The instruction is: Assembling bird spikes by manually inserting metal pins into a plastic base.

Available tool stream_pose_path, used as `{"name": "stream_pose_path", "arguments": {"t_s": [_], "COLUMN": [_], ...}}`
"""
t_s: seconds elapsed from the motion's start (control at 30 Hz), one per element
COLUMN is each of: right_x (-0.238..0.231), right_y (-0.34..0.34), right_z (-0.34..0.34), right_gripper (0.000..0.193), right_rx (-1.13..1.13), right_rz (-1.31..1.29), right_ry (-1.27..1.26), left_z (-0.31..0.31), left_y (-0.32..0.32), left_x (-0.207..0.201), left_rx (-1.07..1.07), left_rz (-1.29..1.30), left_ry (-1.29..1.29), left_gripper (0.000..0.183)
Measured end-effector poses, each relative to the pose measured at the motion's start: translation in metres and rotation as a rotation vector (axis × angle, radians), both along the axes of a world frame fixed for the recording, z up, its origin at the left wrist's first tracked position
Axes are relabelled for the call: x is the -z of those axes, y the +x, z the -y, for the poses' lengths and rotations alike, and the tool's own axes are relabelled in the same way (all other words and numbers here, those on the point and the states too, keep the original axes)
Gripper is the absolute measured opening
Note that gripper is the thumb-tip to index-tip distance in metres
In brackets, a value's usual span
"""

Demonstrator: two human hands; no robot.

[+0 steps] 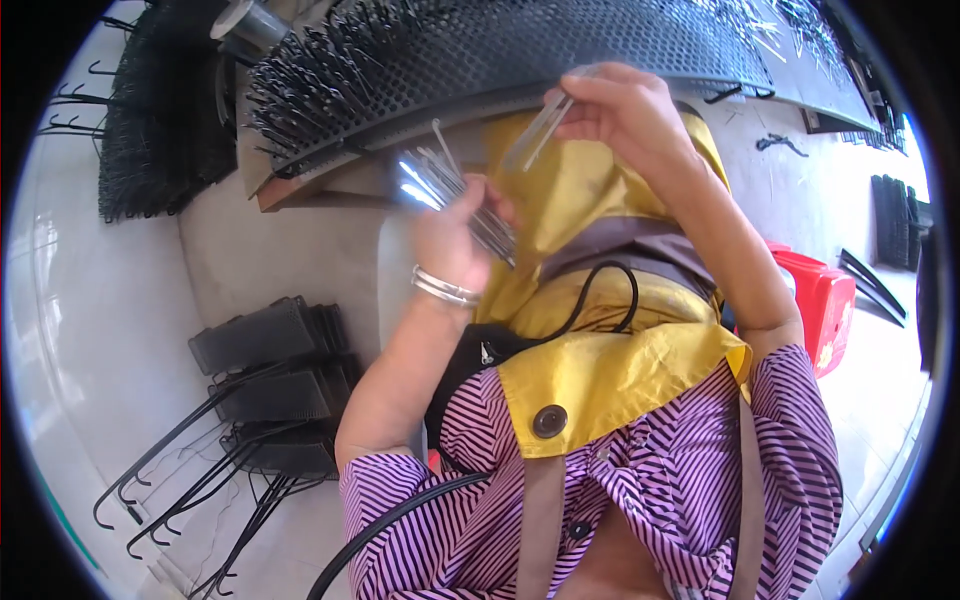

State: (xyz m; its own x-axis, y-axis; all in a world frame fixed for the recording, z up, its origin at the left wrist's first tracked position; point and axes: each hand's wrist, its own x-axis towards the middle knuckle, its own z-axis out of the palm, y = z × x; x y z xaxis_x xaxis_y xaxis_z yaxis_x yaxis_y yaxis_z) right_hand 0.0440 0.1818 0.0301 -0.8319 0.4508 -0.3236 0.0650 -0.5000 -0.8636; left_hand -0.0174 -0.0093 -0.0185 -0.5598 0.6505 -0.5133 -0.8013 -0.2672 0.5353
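My left hand (pixel 455 240) grips a bundle of thin shiny metal pins (pixel 440 185), fanned out toward the upper left. My right hand (pixel 625 110) is raised higher and pinches a few of the same metal pins (pixel 540 135) between its fingertips, close under the edge of a black perforated board (pixel 560 50). Many dark pins (pixel 310 95) stand out of that board on its left part. A silver bangle sits on my left wrist. My lap is covered by a yellow apron (pixel 600 370) over a purple striped shirt.
Stacked black perforated boards (pixel 270 340) and black wire hooks (pixel 180 470) lie on the pale floor at the left. Another bristly black board (pixel 160 130) leans at the upper left. A red plastic stool (pixel 825 300) stands at the right. More black parts (pixel 890 220) lie at the far right.
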Motion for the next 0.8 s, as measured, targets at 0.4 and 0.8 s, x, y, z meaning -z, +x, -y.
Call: {"name": "stream_pose_path", "arguments": {"t_s": [0.4,0.8], "right_x": [-0.028,-0.013], "right_y": [-0.066,-0.106], "right_z": [0.004,0.012], "right_gripper": [0.016,0.017], "right_rx": [0.007,0.108], "right_rz": [-0.193,-0.353], "right_ry": [0.113,0.415], "left_z": [-0.001,0.000], "left_y": [0.008,0.009], "left_x": [-0.003,-0.004], "left_rx": [0.003,0.106], "left_rz": [0.139,0.156], "left_ry": [0.053,0.120], "left_gripper": [0.007,0.006]}}
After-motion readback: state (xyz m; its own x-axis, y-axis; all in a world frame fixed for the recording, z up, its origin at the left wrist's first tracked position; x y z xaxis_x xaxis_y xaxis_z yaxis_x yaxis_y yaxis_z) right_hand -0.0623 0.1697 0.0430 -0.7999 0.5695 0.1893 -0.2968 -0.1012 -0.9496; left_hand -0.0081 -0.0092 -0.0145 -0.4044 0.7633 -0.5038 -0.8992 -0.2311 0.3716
